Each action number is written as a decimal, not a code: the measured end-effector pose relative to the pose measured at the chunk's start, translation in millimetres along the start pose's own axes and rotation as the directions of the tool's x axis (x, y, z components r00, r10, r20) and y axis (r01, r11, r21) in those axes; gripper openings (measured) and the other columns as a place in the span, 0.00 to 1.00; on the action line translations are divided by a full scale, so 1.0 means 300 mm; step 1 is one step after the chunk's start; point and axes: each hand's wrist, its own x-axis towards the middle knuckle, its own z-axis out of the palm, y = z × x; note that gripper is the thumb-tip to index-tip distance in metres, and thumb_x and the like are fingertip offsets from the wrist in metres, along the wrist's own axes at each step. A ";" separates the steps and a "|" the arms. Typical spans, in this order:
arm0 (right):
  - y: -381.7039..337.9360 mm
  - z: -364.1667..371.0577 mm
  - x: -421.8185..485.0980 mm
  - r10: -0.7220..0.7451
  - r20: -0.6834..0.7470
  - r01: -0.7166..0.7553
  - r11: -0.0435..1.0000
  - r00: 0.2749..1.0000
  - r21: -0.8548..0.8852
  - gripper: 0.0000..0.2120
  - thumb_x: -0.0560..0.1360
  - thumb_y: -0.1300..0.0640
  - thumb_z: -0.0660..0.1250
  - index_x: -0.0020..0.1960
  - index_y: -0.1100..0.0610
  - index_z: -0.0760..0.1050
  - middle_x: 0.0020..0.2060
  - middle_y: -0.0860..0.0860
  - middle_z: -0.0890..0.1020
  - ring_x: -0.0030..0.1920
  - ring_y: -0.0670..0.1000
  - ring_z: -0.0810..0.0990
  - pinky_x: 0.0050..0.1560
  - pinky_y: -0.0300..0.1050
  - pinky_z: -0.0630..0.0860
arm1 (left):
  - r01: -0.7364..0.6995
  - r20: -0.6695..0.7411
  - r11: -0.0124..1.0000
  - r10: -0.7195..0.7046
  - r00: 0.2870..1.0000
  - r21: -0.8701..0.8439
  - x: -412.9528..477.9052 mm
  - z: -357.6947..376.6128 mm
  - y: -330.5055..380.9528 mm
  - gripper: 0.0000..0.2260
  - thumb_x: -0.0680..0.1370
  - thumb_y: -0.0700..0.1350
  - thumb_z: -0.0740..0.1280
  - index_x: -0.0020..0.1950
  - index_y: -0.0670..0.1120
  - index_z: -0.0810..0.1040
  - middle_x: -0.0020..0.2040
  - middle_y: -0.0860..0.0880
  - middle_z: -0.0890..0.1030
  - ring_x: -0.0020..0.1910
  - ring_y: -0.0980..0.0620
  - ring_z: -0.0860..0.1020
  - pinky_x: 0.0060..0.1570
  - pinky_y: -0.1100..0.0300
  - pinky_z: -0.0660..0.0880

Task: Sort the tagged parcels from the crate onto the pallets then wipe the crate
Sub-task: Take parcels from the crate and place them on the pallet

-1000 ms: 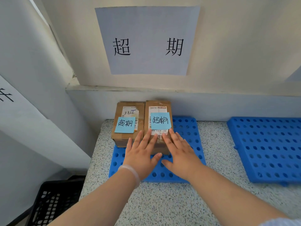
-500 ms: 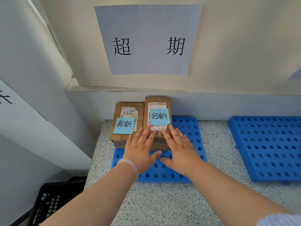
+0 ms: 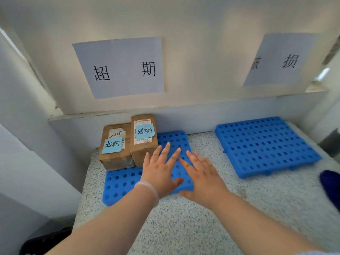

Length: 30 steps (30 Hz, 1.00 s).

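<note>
Soft, even light is washing over the pale wall (image 3: 202,24) and the speckled desk (image 3: 184,227), casting only faint shadows under the left hand (image 3: 160,173) and right hand (image 3: 202,177). Motion is smearing the fingertips (image 3: 167,145) and the right-hand sign (image 3: 279,59), while the wide lens is bending the wall lines at the edges.

"超期" on left wall sign (image 3: 119,68), left parcel note (image 3: 111,145) and right parcel note (image 3: 145,131) (both blue); "损" on right sign (image 3: 279,59)
</note>
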 end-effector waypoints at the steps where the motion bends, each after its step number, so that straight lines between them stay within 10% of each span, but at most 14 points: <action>1: 0.024 -0.007 -0.049 0.023 -0.014 -0.023 1.000 1.000 -0.001 0.45 0.74 0.32 0.60 0.79 0.44 0.36 0.78 0.47 0.34 0.77 0.48 0.31 0.72 0.48 0.29 | -0.026 0.000 1.000 0.026 1.000 0.009 -0.005 -0.009 0.051 0.40 0.77 0.69 0.57 0.78 0.62 0.35 0.80 0.53 0.34 0.79 0.48 0.38 0.76 0.41 0.40; 10: 0.328 -0.082 -0.713 0.387 -0.060 -0.385 0.922 0.920 0.030 0.47 0.73 0.30 0.59 0.78 0.43 0.33 0.77 0.47 0.31 0.76 0.49 0.30 0.75 0.52 0.32 | -0.334 0.013 0.943 0.334 0.942 -0.002 -0.151 -0.015 0.708 0.40 0.76 0.70 0.57 0.78 0.62 0.35 0.80 0.53 0.36 0.80 0.47 0.39 0.76 0.38 0.42; 30: 0.545 -0.063 -2.126 0.927 -0.132 -0.906 0.373 0.352 0.203 0.46 0.74 0.34 0.64 0.78 0.42 0.37 0.78 0.47 0.34 0.78 0.50 0.34 0.76 0.52 0.35 | -0.885 0.002 0.456 0.889 0.458 -0.087 -0.796 0.099 1.966 0.40 0.76 0.67 0.62 0.79 0.63 0.39 0.81 0.53 0.41 0.80 0.47 0.43 0.77 0.40 0.43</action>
